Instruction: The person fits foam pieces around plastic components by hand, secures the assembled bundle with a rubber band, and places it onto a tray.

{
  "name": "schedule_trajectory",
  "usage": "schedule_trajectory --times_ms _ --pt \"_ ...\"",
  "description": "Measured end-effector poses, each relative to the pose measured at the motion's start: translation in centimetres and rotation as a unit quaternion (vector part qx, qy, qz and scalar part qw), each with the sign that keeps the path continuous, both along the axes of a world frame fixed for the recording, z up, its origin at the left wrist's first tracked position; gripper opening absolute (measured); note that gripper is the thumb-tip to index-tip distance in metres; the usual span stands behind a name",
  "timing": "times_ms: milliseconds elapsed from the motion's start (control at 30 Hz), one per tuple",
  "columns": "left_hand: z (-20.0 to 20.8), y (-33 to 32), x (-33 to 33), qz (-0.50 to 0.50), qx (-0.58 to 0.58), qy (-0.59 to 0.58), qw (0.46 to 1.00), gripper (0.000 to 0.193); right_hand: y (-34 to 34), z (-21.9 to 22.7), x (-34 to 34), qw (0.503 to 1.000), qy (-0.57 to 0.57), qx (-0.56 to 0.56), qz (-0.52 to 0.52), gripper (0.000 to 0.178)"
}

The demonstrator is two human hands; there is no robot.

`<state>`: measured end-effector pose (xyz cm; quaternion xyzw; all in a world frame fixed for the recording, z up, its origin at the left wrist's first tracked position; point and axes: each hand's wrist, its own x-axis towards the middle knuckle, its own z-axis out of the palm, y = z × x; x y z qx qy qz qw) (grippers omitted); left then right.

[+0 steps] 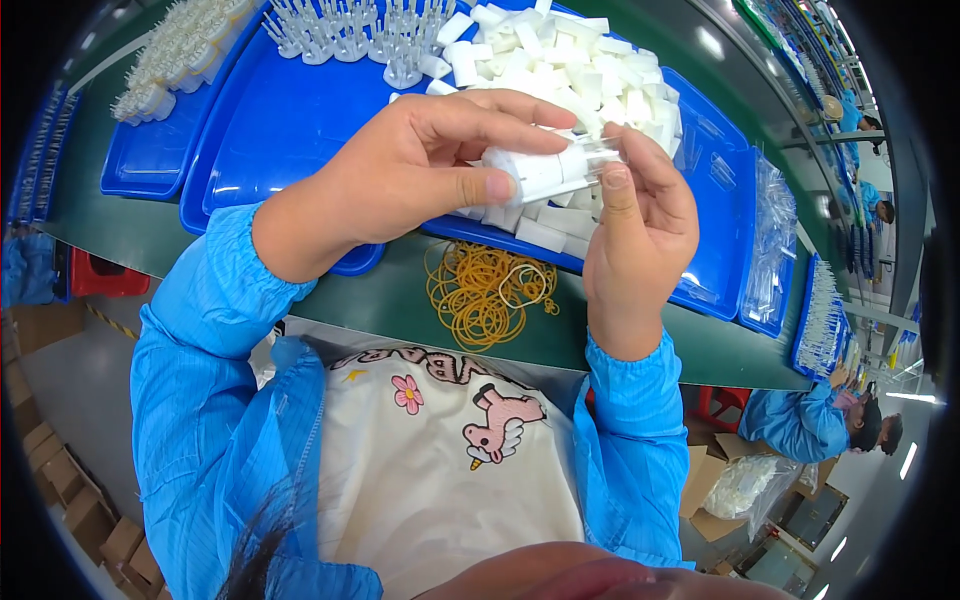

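My left hand [420,170] grips a white plastic cylindrical part [545,172] between its thumb and fingers, above the front edge of a blue tray. Thin clear prongs [598,155] stick out of the part's right end. The thumb and fingertips of my right hand [645,225] are closed around these prongs; whether a separate piece is pinched there is too small to tell. Just behind and below both hands lies a heap of white blocks [610,85]. A tangle of yellow rubber bands [480,300] rests on the green table [370,300] in front of the tray.
Prong-topped assemblies [340,30] stand in the blue tray [290,130] at the back left, and more [185,55] fill another tray. To the right, trays hold clear thin pieces [770,220] and white parts [820,320]. Co-workers in blue [800,420] sit at the far right.
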<state>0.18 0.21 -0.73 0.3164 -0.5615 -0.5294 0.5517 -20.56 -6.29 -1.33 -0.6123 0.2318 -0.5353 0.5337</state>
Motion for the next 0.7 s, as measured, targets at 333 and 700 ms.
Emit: schedule_trajectory --times_ms 333,700 --pt "-0.1 0.1 -0.1 -0.010 0.014 0.042 0.999 0.054 1.5 0.5 1.0 0.999 -0.037 0.021 0.014 0.035" --pt "-0.2 0.3 -0.3 -0.011 0.005 0.060 0.998 0.059 2.9 0.3 1.5 0.994 -0.076 0.018 0.081 0.036"
